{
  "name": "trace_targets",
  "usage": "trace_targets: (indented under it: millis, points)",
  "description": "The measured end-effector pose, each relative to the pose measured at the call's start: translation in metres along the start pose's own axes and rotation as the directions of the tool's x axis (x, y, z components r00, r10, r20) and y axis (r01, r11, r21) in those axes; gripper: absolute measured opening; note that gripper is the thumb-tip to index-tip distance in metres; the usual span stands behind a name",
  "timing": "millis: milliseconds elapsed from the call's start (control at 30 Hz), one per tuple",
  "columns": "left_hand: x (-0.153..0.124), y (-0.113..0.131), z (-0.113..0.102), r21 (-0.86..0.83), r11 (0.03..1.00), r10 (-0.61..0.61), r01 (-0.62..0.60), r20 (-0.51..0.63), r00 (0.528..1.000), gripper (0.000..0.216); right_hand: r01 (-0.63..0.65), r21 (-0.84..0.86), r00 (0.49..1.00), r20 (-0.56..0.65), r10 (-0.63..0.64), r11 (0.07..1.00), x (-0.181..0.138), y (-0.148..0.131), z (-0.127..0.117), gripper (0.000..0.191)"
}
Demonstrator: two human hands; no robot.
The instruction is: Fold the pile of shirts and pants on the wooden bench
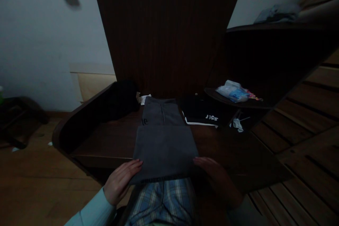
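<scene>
A grey garment (164,144), partly folded, lies flat on a dark wooden surface (111,141) in front of me. My left hand (122,180) rests at its near left corner, fingers stretched out flat on the cloth. At the near right corner my right hand (217,180) lies in shadow, its fingers also extended along the edge. Neither hand grips the cloth. Below the garment, plaid fabric (161,201) shows.
A folded black garment with white lettering (203,114) lies behind to the right. A dark bundle (122,100) sits at the back left. A small shelf (238,103) holds a clear plastic bag (233,91). A tall dark wardrobe (164,31) stands behind.
</scene>
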State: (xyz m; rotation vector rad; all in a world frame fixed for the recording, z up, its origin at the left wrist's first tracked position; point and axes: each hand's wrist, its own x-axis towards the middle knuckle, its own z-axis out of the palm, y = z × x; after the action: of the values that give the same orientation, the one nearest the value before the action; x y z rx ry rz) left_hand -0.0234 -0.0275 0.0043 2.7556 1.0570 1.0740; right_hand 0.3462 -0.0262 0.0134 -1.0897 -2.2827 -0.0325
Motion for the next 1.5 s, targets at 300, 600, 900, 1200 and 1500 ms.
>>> trace_targets:
  millis: [300,600,900,1200,1500]
  points:
    - [0.01,0.055,-0.057,-0.277,0.942,-0.208,0.187,-0.045,0.977,0.025,-0.153,0.223,0.986,-0.026,0.163,0.963,-0.007,-0.025,-0.078,0.028]
    - [0.128,-0.016,-0.066,-0.326,0.817,-0.554,0.475,-0.219,0.803,0.033,-0.319,0.554,0.877,-0.134,0.461,0.769,0.132,0.019,-0.071,0.024]
    - [0.168,-0.148,0.028,-0.474,0.589,-0.753,0.654,-0.028,0.657,0.043,-0.488,0.39,0.807,-0.14,0.574,0.781,0.2,0.097,0.061,0.014]
    - [0.16,-0.151,0.031,-0.389,0.667,-0.727,0.636,-0.151,0.67,0.029,-0.431,0.458,0.78,-0.244,0.577,0.777,0.191,0.102,0.076,0.028]
    - [0.162,-0.166,0.039,-0.297,0.685,-0.711,0.666,-0.072,0.7,0.02,-0.4,0.15,0.904,-0.095,0.416,0.904,0.191,0.104,0.078,0.009]
